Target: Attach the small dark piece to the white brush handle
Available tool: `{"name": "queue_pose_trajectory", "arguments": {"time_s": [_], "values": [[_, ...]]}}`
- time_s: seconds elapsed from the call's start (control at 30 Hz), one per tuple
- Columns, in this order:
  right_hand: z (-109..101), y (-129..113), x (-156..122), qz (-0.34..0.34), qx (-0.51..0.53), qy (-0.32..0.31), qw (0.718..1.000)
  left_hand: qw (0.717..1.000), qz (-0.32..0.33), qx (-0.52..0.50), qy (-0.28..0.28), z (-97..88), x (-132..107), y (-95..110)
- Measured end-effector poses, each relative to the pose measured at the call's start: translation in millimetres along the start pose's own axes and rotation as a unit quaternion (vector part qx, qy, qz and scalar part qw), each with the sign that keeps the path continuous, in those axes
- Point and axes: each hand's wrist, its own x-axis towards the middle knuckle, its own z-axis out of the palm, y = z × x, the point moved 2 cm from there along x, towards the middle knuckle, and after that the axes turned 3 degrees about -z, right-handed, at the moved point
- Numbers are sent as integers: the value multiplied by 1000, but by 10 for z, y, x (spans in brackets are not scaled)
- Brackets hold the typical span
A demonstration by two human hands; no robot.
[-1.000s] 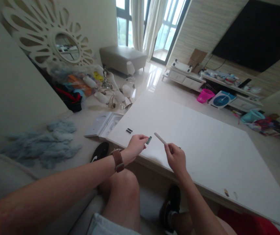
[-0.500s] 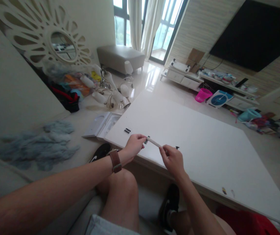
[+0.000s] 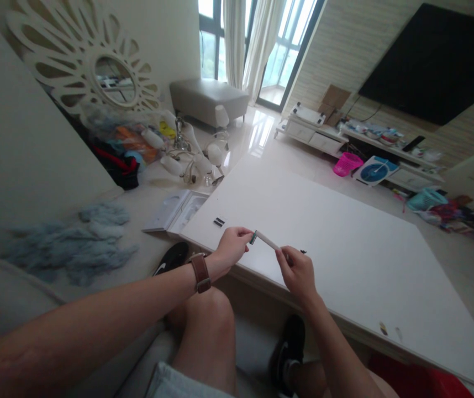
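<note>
Over the near edge of the white table [image 3: 345,237], my left hand [image 3: 232,249] pinches a small green circuit board [image 3: 253,239] between thumb and fingertips. My right hand [image 3: 298,272] is closed on the near end of a flat pale strip [image 3: 267,240]. The strip's far end meets the board; whether the two are joined is too small to tell. Left of my hands, two small black pieces [image 3: 219,221] lie on the tabletop. A tiny black part [image 3: 303,252] shows just past my right hand.
A small dark-and-yellow piece [image 3: 383,328] and a thin pale item [image 3: 399,333] lie near the table's front right edge. An opened white box [image 3: 169,213] is on the floor at left, with a chandelier [image 3: 195,160] beyond it. Grey-blue cloth [image 3: 71,243] lies on the floor.
The green board has turned and shows more clearly at the strip's end. Both hands appear slightly further right as the view shifts; their grips look the same.
</note>
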Motion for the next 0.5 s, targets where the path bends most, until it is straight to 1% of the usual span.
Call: {"name": "queue_pose_trajectory", "arguments": {"time_s": [0.07,0.17,0.2,0.27,0.33,0.43,0.47,0.5], "values": [[-11,6,6,6,-13,0,1000,1000,-5,-1,0,0,-4,3],[-43,34,19,33,-20,40,998,1000,-22,-7,2,-3,-12,-2],[-44,39,23,29,-13,37,999,1000,-23,-9,1,-2,-14,-4],[-25,40,28,5,-4,0,1000,1000,-16,-12,-1,-3,-15,-6],[-6,47,26,3,-16,-19,1000,1000,-13,-15,0,-5,-13,-11],[-7,62,16,35,-28,26,999,1000,-17,-19,5,-9,-9,-16],[-6,59,12,34,-21,30,999,1000,-16,-19,4,-9,-8,-13],[0,50,8,23,-12,21,999,1000,-14,-20,4,-8,-8,-10]]}}
